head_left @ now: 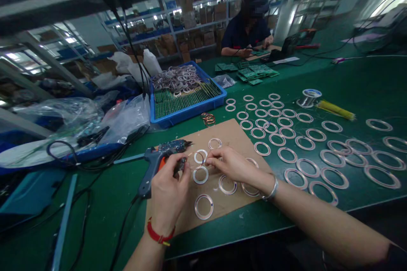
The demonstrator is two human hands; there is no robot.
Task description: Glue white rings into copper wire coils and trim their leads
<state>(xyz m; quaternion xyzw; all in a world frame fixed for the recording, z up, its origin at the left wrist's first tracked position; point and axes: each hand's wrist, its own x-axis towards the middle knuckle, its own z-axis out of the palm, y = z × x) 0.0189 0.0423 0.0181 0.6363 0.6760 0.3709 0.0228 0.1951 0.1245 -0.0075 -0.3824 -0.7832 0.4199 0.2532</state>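
Observation:
My left hand (170, 188) is closed, thumb and index finger pinching a small dark thing (180, 164) I cannot make out. Right beside it lies a blue-grey glue gun (167, 149) with an orange trigger, its nozzle pointing at the cardboard sheet (181, 220). My right hand (233, 164) has its fingertips pinched together near a flat white ring (195, 156); whether a thin wire sits between them is hidden. Just below that ring is a similar whitish ring (194, 175). Several copper-coloured coil rings (196, 206) lie on the cardboard, some partly behind my right hand and wrist.
Many coil rings (288, 149) spread over the green table at right, near a solder spool (308, 100) and yellow wires (337, 110). A blue tray (190, 112) holds rings and green strips. Cables and plastic bags (127, 120) lie left. A co-worker (244, 34) sits opposite by green circuit boards (257, 73).

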